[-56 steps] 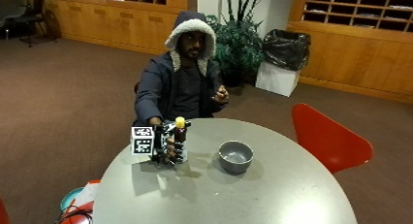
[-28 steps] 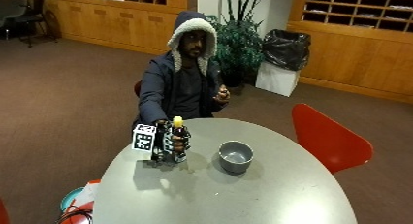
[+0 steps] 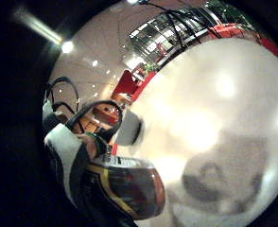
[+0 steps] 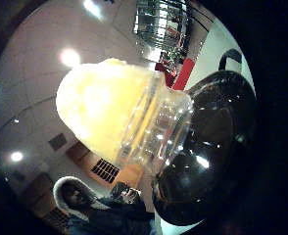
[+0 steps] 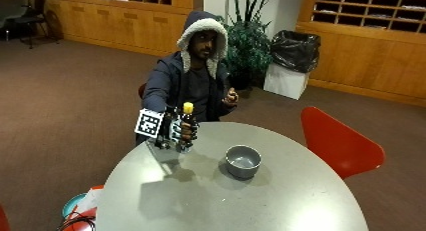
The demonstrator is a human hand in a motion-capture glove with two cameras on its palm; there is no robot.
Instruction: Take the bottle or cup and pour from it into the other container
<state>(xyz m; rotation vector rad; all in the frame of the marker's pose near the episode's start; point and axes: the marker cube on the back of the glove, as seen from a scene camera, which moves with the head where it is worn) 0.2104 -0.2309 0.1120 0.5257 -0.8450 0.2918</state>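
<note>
Partly hidden behind the gloved right hand [image 5: 174,133], the bottle [image 5: 188,125] shows only its yellow cap [image 5: 188,107] and a strip of dark body in the outside view. The hand's fingers curl round the bottle's middle and hold it upright above the table's [image 5: 200,201] far edge, on the person's side; its base appears clear of the tabletop, though the hand covers the spot and contact cannot be ruled out. No writing on the bottle can be read: the little-finger palm view shows a dark label [image 3: 125,187] edged in yellow and white, with red-brown below it, but the print is too blurred to make out. The thumb-side palm view is filled by the yellow cap [image 4: 109,112], the clear threaded neck and the dark rounded shoulder [image 4: 207,156] of the bottle, whose contents look dark through the plastic.

Near the table's middle, well apart from the bottle, stands a grey cup [image 5: 243,161], low and round like a bowl. Its inside looks bare grey, yet the angle leaves the bottom partly out of sight. The person's bare hand [image 5: 231,96] is raised at the chest, away from the table.
</note>
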